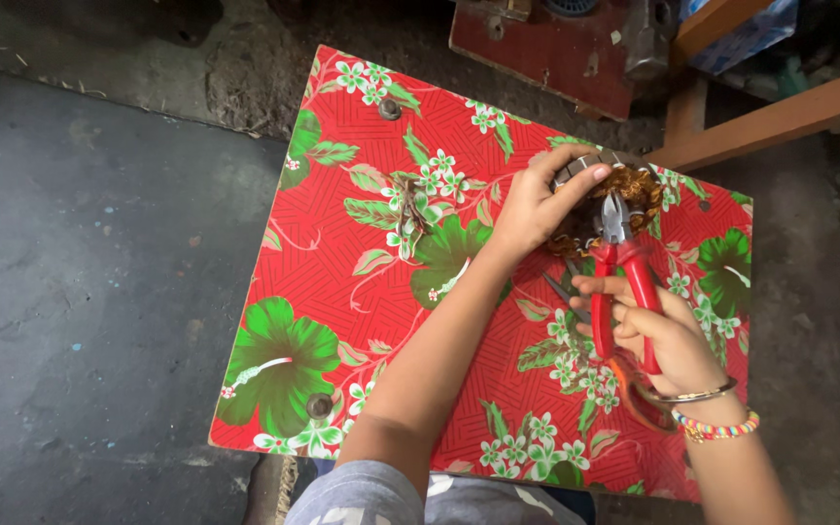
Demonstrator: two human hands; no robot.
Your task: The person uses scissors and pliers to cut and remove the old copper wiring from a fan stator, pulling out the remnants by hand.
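Note:
My left hand grips the rim of a round metal motor core wound with copper wire, holding it on the red floral tabletop. My right hand holds red-handled cutting pliers by their handles, with the jaws poking into the copper winding. Bangles and a bead bracelet circle my right wrist. A pair of scissors with orange handles lies on the table under my right hand, partly hidden.
A small tangle of pulled copper wire lies near the table's middle. Round bolt heads sit at the table's corners. Wooden beams and a red metal box stand behind the table. Dark concrete floor spreads to the left.

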